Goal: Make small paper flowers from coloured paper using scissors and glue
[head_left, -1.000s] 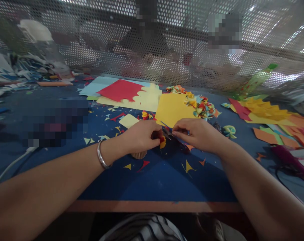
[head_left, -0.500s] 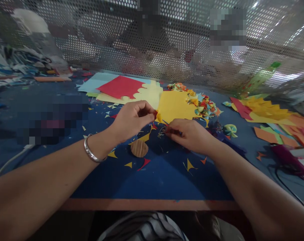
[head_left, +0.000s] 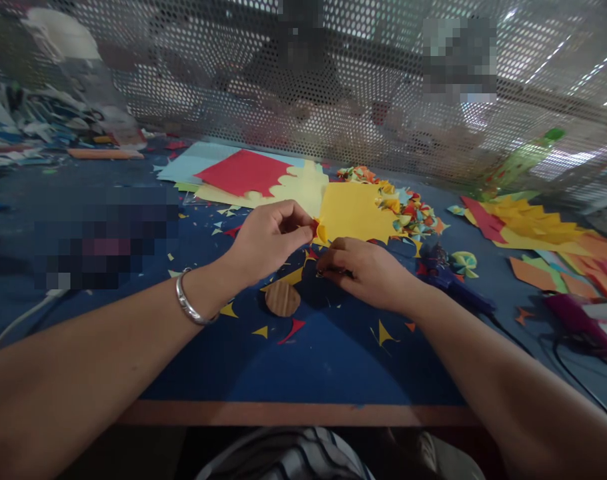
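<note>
My left hand [head_left: 276, 237] is closed in a pinch on a small folded paper piece [head_left: 321, 231], yellow with a bit of red by the fingertips. Just to its right and slightly lower, my right hand [head_left: 361, 270] has its fingers curled together close to the table; whatever is between the fingertips is too small or hidden to make out. A round wooden disc [head_left: 282, 298] lies on the table below the hands. Right behind them is a yellow paper sheet [head_left: 356, 212] with scalloped cut edges.
A heap of small folded paper pieces [head_left: 416, 212] lies beside the yellow sheet. A blue glue gun [head_left: 456, 288] and a magenta tool [head_left: 581, 323] with cords lie to the right. Red paper [head_left: 246, 172] sits at the back. A perforated metal screen [head_left: 208, 87] stands behind the table.
My right hand has shifted slightly left and down, and the thin strands by its fingertips no longer show. My left hand keeps its pinch on the folded paper piece.
</note>
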### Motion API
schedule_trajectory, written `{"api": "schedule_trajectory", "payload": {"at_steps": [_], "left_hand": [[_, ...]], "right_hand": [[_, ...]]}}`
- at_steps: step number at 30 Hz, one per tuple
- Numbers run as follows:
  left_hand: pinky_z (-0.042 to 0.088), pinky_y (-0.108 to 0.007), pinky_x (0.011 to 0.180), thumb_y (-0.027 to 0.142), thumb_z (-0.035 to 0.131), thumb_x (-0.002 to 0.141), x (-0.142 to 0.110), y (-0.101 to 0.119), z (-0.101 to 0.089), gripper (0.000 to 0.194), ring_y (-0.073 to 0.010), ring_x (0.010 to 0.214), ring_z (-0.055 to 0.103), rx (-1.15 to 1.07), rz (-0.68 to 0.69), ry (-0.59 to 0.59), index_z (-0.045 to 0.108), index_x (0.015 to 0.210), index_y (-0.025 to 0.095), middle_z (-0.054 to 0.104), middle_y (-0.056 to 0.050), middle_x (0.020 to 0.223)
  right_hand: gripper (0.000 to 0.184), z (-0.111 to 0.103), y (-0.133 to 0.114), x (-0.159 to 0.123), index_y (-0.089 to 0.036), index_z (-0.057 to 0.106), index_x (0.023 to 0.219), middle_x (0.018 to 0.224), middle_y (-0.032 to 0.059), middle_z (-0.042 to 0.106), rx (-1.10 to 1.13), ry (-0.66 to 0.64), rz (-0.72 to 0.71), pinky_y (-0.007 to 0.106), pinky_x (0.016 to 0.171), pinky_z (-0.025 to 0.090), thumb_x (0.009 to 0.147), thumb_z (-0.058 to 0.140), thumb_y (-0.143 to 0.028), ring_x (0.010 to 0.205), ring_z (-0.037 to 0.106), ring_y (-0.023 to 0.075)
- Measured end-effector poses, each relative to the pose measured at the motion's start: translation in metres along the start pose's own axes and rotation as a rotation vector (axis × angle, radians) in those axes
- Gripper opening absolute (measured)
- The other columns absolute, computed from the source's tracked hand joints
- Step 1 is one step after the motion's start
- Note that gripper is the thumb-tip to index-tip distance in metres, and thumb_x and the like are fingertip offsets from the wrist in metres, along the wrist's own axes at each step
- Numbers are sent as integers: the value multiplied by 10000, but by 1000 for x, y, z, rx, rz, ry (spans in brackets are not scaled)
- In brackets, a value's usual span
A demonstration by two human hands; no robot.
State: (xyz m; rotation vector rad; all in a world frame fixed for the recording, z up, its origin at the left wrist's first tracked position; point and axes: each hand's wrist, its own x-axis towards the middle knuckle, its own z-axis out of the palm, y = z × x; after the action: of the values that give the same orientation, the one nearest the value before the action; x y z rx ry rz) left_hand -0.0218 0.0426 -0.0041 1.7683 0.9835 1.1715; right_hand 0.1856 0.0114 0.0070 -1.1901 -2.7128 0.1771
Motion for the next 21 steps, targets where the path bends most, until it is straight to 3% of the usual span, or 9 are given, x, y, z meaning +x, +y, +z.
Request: {"api": "schedule_trajectory", "payload": {"at_steps": [21], "left_hand": [[483, -226, 602, 223, 664, 757, 1, 2, 1, 74, -111, 660, 614, -76, -31, 27, 627, 779, 163, 658, -11, 731]], "right_hand": [[203, -2, -6, 3, -150, 697, 994, 967, 102, 644, 11, -32, -42, 321, 823, 463, 915, 511, -169, 931, 604, 201]]}}
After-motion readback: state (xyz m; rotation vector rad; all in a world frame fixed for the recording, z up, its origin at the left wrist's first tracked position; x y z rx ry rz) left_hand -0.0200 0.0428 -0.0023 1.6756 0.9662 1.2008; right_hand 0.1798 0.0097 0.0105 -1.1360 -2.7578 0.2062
